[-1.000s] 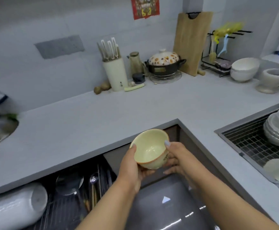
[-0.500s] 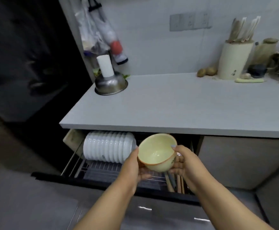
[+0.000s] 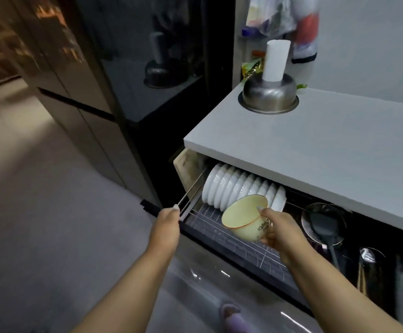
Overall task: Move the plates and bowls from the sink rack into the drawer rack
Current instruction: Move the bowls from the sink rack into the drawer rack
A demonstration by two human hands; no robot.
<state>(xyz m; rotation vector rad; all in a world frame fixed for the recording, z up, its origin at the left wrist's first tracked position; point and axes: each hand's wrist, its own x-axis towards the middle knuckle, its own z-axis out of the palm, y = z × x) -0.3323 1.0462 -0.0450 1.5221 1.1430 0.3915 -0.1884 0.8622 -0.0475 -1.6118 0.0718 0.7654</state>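
Note:
My right hand [image 3: 277,229] grips a pale yellow bowl [image 3: 242,216] with an orange rim, tilted with its mouth toward the upper left. It hangs just above the wire drawer rack [image 3: 210,223], in front of a row of white plates [image 3: 239,188] standing on edge. My left hand [image 3: 168,218] is at the front left corner of the open drawer, fingers curled on its edge, a fingertip near the side rail. The sink rack is out of view.
The grey countertop [image 3: 315,145] overhangs the drawer. A steel bowl [image 3: 269,96] with a white roll stands on it. Right of the plates, dark ladles and a strainer [image 3: 323,224] lie in the drawer. A black fridge [image 3: 128,68] stands to the left. A slippered foot [image 3: 231,316] shows below.
My left hand let go of the bowl and went to the drawer's front left corner. The right hand alone carries the bowl down over the rack. The view swung left and down.

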